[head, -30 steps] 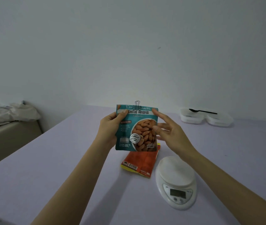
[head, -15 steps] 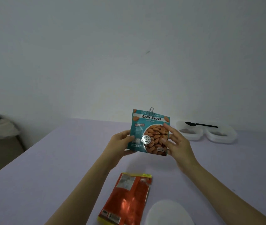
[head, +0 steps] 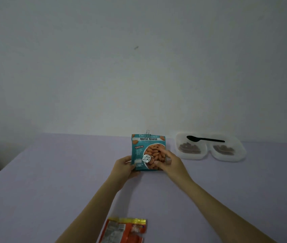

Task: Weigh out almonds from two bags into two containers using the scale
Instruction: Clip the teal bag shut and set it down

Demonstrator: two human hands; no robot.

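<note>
We are bringing the teal Roasted Almonds bag (head: 148, 149) down toward the table (head: 51, 172) at frame centre, with the binder clip (head: 147, 132) closing its top. Our left hand (head: 124, 168) is gripping its lower left edge, our right hand (head: 170, 163) pinching the lower right corner. Against the earlier frames it is sitting lower, the scale is gone from view, and the orange bag (head: 125, 231) is lying at the bottom edge. Both containers (head: 191, 156) at right are holding nuts, so we are likely setting it aside.
</note>
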